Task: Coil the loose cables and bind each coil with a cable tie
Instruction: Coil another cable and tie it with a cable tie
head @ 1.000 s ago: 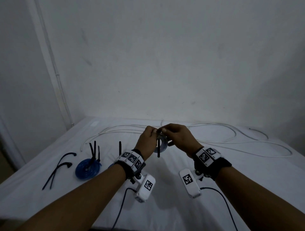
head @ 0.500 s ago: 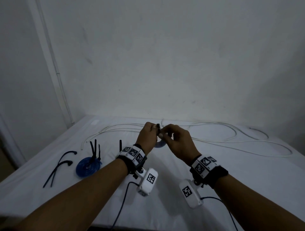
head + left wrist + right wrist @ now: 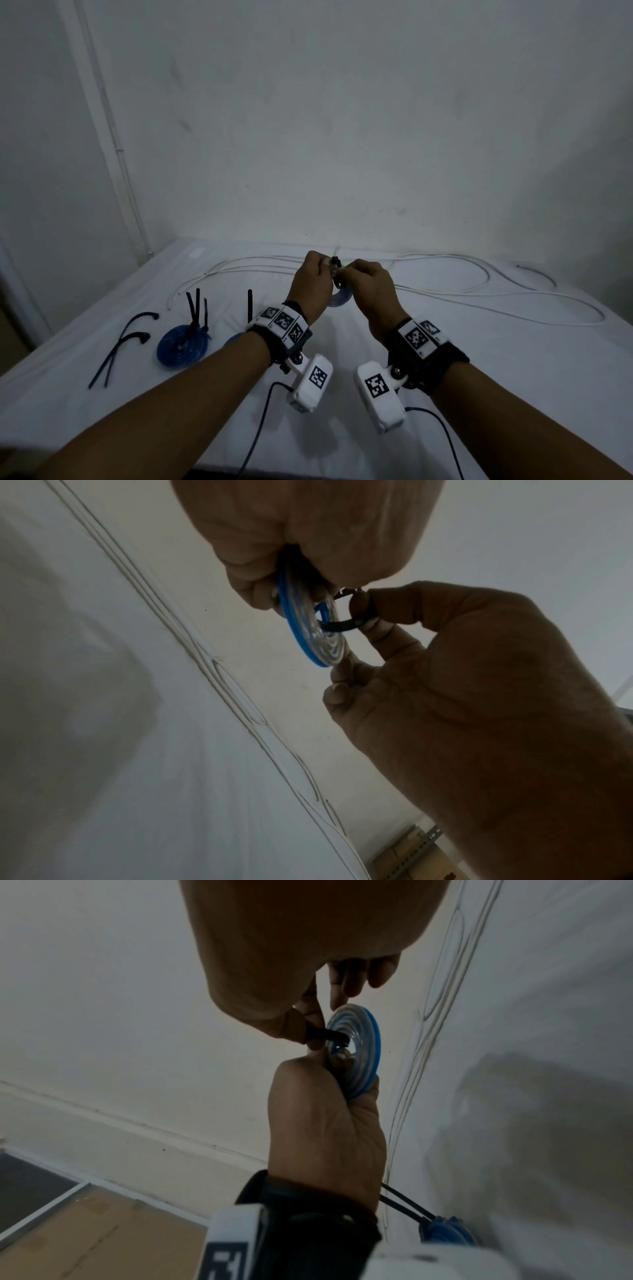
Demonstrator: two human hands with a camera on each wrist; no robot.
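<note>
Above the white table (image 3: 445, 359) I hold a small flat coil of blue and clear cable (image 3: 339, 297) between both hands. My left hand (image 3: 323, 270) grips the coil's upper edge; in the left wrist view its fingers (image 3: 253, 588) curl round the coil (image 3: 308, 626). A black cable tie (image 3: 346, 623) passes through the coil's centre and loops round one side. My right hand (image 3: 346, 272) pinches that tie (image 3: 336, 265) at the top. The right wrist view shows the tie (image 3: 329, 1037) meeting the coil (image 3: 359, 1047) between thumb and fingers.
A bound blue coil (image 3: 183, 346) with black tie tails sticking up lies at the left. A second blue coil (image 3: 234, 339) is half hidden behind my left wrist. Two loose black ties (image 3: 120, 342) lie further left. A long white cable (image 3: 445, 291) sprawls along the table's back.
The black tie hung down in front of the coil; my right hand has brought it up round the coil to the top. Both hands rose a little.
</note>
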